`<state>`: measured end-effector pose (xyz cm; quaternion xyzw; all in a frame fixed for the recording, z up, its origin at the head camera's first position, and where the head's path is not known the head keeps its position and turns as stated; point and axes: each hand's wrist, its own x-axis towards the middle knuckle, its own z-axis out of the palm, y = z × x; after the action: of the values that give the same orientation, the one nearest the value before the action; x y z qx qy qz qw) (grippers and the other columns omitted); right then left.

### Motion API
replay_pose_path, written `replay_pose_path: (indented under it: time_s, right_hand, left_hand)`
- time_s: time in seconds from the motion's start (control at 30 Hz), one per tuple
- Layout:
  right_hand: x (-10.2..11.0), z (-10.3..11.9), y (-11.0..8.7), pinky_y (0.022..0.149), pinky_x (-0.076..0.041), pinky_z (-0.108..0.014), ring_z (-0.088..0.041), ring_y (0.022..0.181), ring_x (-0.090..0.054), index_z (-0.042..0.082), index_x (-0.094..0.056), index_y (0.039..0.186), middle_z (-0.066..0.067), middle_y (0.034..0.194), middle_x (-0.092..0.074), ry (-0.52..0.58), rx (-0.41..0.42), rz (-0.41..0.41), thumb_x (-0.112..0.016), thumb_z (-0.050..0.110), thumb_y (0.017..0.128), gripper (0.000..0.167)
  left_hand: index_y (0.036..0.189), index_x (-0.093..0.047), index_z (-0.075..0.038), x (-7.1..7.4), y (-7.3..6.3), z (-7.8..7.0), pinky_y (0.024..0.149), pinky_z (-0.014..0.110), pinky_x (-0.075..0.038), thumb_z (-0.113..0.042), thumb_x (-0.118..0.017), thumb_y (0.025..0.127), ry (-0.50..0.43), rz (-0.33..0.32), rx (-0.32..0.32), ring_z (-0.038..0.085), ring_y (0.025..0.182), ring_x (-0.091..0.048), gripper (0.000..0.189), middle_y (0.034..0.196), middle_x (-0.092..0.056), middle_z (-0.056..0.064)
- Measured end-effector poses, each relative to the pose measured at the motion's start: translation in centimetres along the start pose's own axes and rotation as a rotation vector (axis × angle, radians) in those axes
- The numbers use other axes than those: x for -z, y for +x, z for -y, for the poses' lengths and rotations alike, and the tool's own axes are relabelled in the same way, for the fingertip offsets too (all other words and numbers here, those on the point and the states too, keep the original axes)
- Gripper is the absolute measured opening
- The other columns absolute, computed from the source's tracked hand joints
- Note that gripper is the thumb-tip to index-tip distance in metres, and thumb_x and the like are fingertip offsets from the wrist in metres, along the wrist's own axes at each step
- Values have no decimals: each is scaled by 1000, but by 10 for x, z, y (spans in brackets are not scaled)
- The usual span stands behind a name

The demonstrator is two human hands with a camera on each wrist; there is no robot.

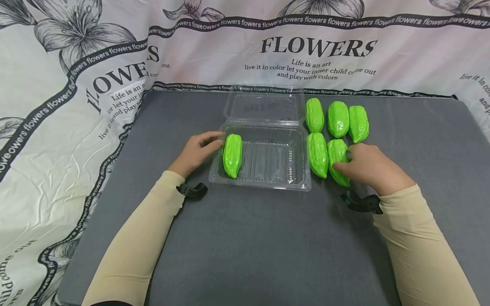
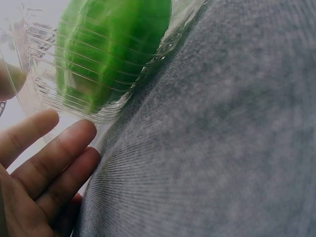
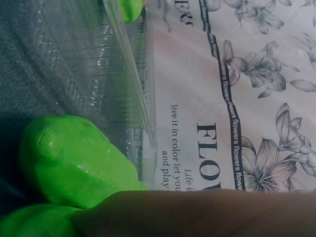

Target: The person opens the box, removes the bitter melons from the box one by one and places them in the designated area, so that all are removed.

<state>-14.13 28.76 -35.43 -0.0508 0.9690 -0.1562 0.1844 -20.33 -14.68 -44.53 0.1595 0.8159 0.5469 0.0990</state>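
Observation:
A clear plastic clamshell box (image 1: 264, 183) lies with its lid (image 1: 264, 106) folded back. One glossy green star fruit (image 1: 232, 156), ridged lengthwise, lies inside along the box's left wall. My left hand (image 1: 197, 152) is at that wall, fingers fairly straight; in the left wrist view its fingertips (image 2: 81, 133) come right up to the ribbed plastic. To the right of the box, my right hand (image 1: 369, 165) grips another green star fruit (image 1: 337, 159), thumb across its near part, the other fingers mostly hidden. A neighbouring star fruit (image 3: 74, 160) shows in the right wrist view.
Beside the held one lies a star fruit (image 1: 317, 155). Behind are three more: a left one (image 1: 314, 115), a middle one (image 1: 338, 120) and a right one (image 1: 359, 124). Grey cloth (image 1: 260, 246) covers the table. A flower-printed curtain (image 1: 317, 63) hangs along the back and left.

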Motion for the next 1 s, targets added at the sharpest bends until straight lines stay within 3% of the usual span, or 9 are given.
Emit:
replay_pose_path:
  time_s: [0.5, 0.87, 1.0]
  right_hand:
    - [-3, -2, 1, 58, -42, -38, -28, 67, -52, 4, -53, 78, -9, 72, -51, 6, -6, 3, -63, 36, 99, 39]
    - [3, -1, -3, 55, -40, -37, -24, 61, -51, 13, -45, 63, -3, 64, -45, 7, -24, -7, -62, 46, 102, 53]
    - [6, 1, -7, 62, -48, -45, -32, 70, -55, 6, -52, 71, -14, 74, -55, 18, -68, -49, -58, 49, 103, 54]
  left_hand:
    - [148, -60, -9, -2, -3, 3, 112, 53, -46, -33, -61, 108, 6, -2, 12, 29, 128, -61, 46, 143, -64, 13]
    - [147, -61, -7, -1, -1, 1, 111, 53, -47, -30, -61, 108, 3, -5, 0, 30, 127, -61, 45, 142, -64, 15]
    - [147, -61, -7, 0, 0, 0, 111, 53, -46, -30, -61, 108, 2, 0, -4, 30, 127, -61, 45, 142, -64, 15]
